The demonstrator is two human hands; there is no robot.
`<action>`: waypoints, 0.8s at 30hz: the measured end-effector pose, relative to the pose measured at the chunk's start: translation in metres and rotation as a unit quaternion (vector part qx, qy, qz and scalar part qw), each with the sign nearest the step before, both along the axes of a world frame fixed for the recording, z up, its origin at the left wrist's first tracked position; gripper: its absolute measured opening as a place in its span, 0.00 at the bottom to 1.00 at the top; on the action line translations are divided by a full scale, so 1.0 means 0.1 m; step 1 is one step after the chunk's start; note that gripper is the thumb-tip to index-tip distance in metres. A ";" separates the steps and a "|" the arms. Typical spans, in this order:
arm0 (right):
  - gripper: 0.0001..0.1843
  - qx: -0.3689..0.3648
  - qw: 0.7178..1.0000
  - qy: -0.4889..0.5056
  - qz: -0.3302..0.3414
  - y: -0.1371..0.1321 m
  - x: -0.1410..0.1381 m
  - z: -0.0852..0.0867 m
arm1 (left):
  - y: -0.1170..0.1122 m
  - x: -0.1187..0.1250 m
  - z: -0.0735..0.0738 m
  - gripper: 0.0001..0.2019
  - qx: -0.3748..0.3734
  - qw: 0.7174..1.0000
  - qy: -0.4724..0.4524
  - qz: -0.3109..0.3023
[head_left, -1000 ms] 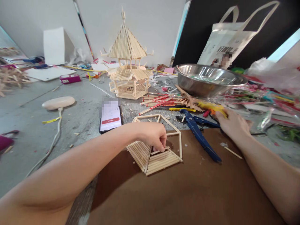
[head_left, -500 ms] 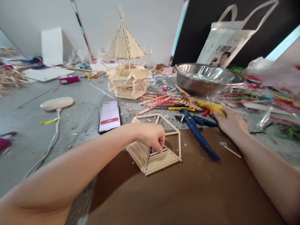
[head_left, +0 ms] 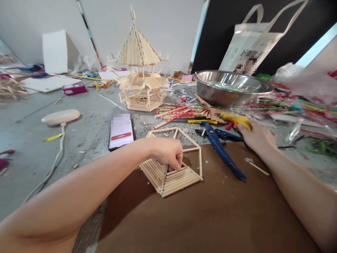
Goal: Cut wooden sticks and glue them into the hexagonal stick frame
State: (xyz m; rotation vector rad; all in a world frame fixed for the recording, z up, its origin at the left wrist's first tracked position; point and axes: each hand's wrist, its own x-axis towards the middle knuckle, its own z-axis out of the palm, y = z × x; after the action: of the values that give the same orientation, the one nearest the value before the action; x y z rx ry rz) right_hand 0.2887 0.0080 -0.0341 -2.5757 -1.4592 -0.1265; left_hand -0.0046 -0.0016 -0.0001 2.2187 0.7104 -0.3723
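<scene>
My left hand [head_left: 168, 153] rests on a flat hexagonal frame of wooden sticks [head_left: 172, 175], fingers curled and pinched down on its inner sticks. The frame lies on a brown board [head_left: 210, 211] in front of me. My right hand [head_left: 256, 137] reaches right and closes on a yellow glue gun [head_left: 235, 120] lying among clutter. Blue-handled cutters [head_left: 221, 147] lie between my two hands. A finished wooden stick pagoda [head_left: 139, 66] stands further back.
A phone [head_left: 121, 131] with a lit screen lies left of the frame. A steel bowl [head_left: 231, 88] and a white tote bag [head_left: 250, 42] stand at the back right. Red-wrapped sticks [head_left: 176, 114], coloured wrappers [head_left: 302, 109] and a white corded device [head_left: 60, 116] lie about.
Both hands stay where they were. The view has drifted slightly to the right, so everything sits a little further left.
</scene>
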 end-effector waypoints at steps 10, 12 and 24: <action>0.30 -0.001 1.000 -0.007 -0.014 0.03 0.01 -0.01 | 0.00 0.01 0.02 0.08 0.005 1.000 0.007 -0.023; 0.30 -0.002 1.000 -0.007 -0.014 0.02 0.01 -0.01 | 0.00 0.02 0.03 0.08 0.006 1.000 0.009 -0.021; 0.31 -0.002 1.000 -0.015 -0.010 0.04 0.03 -0.03 | 0.01 0.02 -0.01 0.09 -0.013 1.000 0.010 -0.019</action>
State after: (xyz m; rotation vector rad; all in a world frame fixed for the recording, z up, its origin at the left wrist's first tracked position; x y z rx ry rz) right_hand 0.2920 0.0117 -0.0373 -2.6027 -1.4460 -0.1664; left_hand -0.0030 -0.0003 -0.0007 2.2103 0.6701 -0.4209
